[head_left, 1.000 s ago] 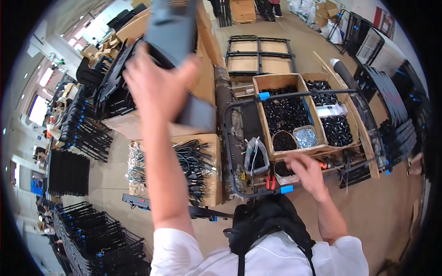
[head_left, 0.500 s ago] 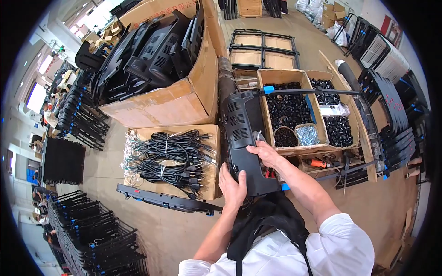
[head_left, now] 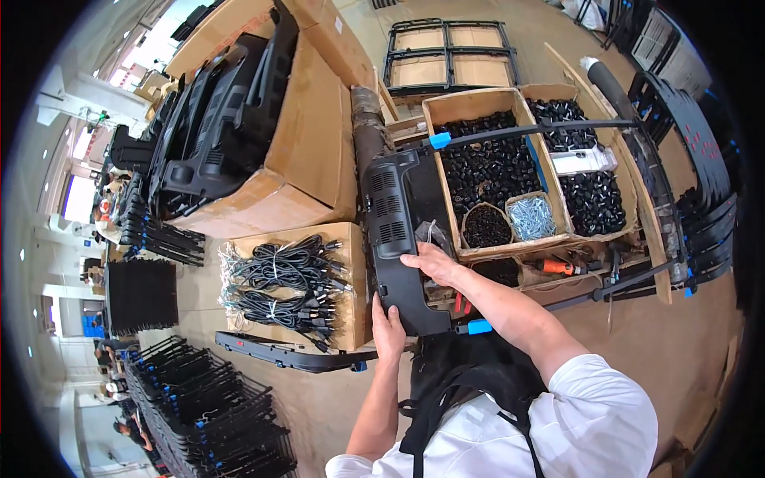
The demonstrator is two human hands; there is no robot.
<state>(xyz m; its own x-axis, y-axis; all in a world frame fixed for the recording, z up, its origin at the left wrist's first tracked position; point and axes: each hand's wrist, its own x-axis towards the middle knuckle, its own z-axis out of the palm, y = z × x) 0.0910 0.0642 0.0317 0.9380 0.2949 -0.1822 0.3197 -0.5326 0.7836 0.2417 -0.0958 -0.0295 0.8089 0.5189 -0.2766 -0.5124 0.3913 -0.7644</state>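
A long black plastic cover (head_left: 389,209) with vent slots lies in front of me, its long side pointing away. My left hand (head_left: 389,331) holds the near left edge, fingers along the side and thumb toward the top. From the right, my right hand (head_left: 434,264) grips the opposite edge, its thumb on the top face and its other fingers partly hidden. Beside that hand is a small clear plastic bag (head_left: 431,233). A black frame bar (head_left: 550,126) with blue end pieces crosses the parts boxes on the right.
Bundled black power cords (head_left: 291,271) lie on a carton at left, beyond a loose black strip (head_left: 295,353). A big carton (head_left: 315,151) holds more covers. Parts boxes (head_left: 562,227) hold black pieces and screws (head_left: 532,218). An orange-bodied tool (head_left: 558,266) lies below them. Stacked frames (head_left: 203,398) stand lower left.
The view has shifted, so the cover and boxes sit differently in it. My left hand has closed in on the cover's left edge; my right hand stays on the opposite edge.
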